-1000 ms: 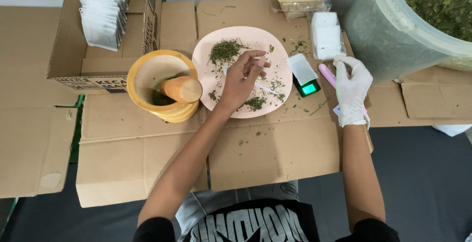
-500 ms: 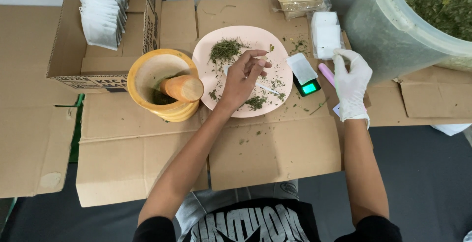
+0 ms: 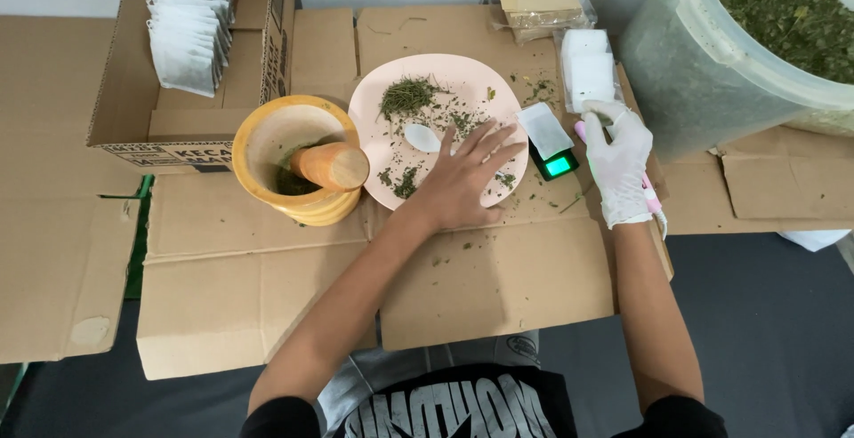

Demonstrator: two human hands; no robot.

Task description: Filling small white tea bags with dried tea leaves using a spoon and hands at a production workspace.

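Pink plate [image 3: 391, 193] w/ dried herb bits sits on cardboard worktop [image 3: 498, 278], next to wooden mortar [image 3: 298, 158]. My left hand [image 3: 463, 180] lies flat, fingers spread, pinning plate's rim, holding nothing; white spoon [image 3: 423, 138] beside it. Gloved right hand [image 3: 616, 158] pinches small white sachet [image 3: 592, 109] near scale [image 3: 556, 164].

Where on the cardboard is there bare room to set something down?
Bare cardboard lies between the pink plate and the near edge, and left of the mortar. It is crowded around the scale, the gloved right hand and the tub.
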